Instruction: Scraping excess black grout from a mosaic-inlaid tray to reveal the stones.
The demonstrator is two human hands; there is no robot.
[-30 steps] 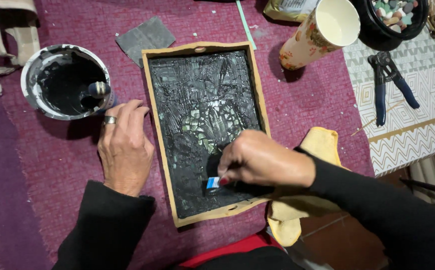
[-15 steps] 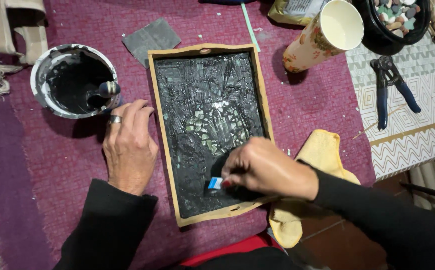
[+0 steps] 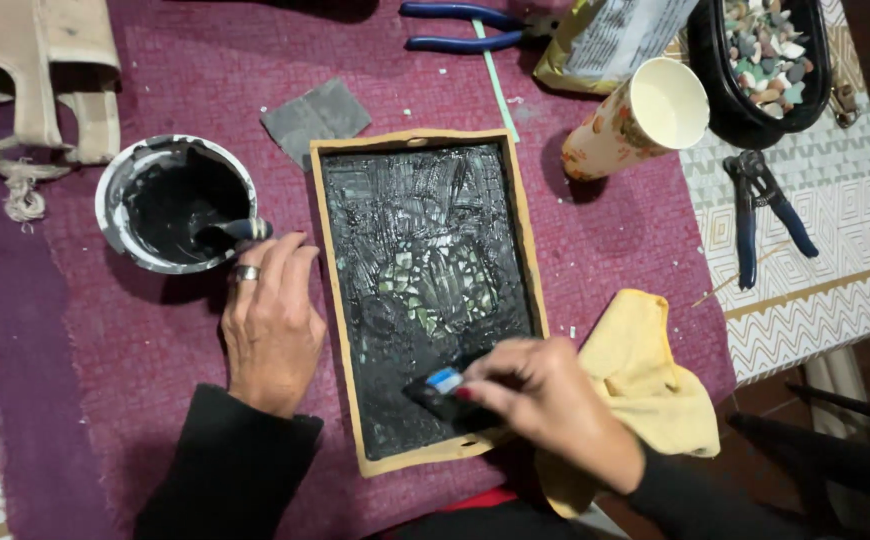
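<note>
Black grout already covers nearly the whole mosaic tray [image 3: 425,200], just a few tiles showing mid-panel, right hand [image 3: 545,400] fingers pinching a small card scraper [image 3: 438,390] at its lower end, left hand [image 3: 273,325] flat beside it.

Bare maroon cloth [image 3: 605,235] lies open between the wooden tray [image 3: 523,250] and the patterned paper cup [image 3: 635,120], and again left of the left hand [image 3: 273,325]. Close on the tray's left stands the grout tub [image 3: 177,204], the sandpaper scrap [image 3: 315,112] at its upper corner. The yellow rag [image 3: 645,385] crowds the near right corner beside the right hand [image 3: 545,395].
</note>
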